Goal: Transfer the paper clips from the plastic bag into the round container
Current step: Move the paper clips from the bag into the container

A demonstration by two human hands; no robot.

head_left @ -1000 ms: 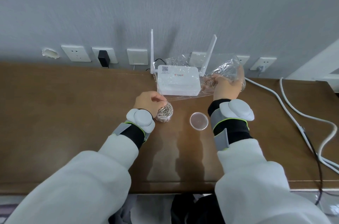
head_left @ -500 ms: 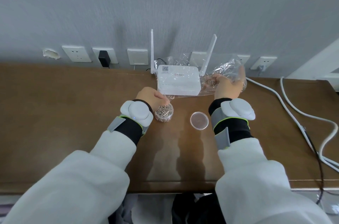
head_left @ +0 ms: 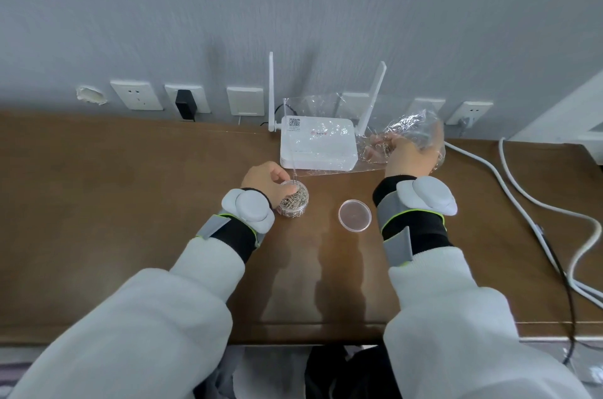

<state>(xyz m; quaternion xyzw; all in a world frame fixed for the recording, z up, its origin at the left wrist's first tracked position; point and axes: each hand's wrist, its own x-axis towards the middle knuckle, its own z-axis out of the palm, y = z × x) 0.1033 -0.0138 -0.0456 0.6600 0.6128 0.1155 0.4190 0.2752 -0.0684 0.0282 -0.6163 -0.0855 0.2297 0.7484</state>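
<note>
A clear round container point(head_left: 293, 201), holding a heap of silver paper clips, stands on the brown desk point(head_left: 130, 202). My left hand point(head_left: 266, 181) hovers at its far rim and pinches one corner of the clear plastic bag point(head_left: 329, 167). The bag stretches over the router to my right hand point(head_left: 408, 155), which grips its other end, raised above the desk. Some paper clips point(head_left: 380, 147) show inside the bag near my right fingers.
The container's clear lid point(head_left: 354, 215) lies on the desk between my wrists. A white router point(head_left: 316, 147) with two antennas stands by the wall under the bag. White and black cables point(head_left: 522, 202) run along the right side. Wall sockets point(head_left: 137, 100) line the back.
My left hand shifted slightly at the container's rim. The bag, my right hand and the lid stay where they were.
</note>
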